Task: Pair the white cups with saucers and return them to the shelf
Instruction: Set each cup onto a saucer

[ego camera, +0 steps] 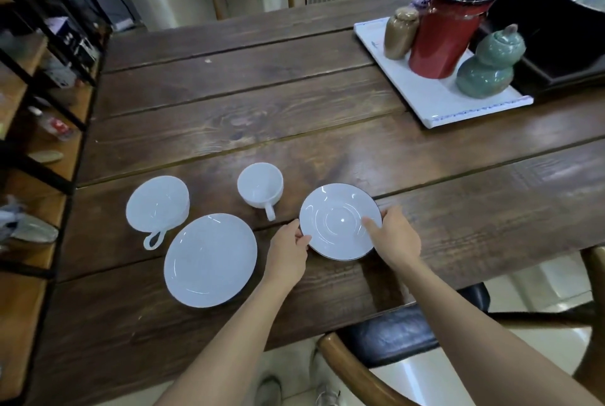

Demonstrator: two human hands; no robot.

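Saucers and cups lie near the front edge of the wooden table (294, 104), none paired yet. I hold the right-hand saucer (340, 220) by its rim from both sides: my left hand (289, 250) pinches the near-left edge with its fingertips, and my right hand (394, 235) grips the right edge, thumb laid over the top. To do this well, I think I should keep the saucer level and set it down flat just beside the small cup (260, 184), so the cup can be lifted by its handle and seated in the ringed well.

That cup stands upright and looks empty, handle pointing toward me. The wider cup (157, 202) at the left also looks empty. Just in front of it the second saucer (210, 260) lies bare. The shelf (42, 84) stands at the table's left end, already carrying blurred odds and ends.
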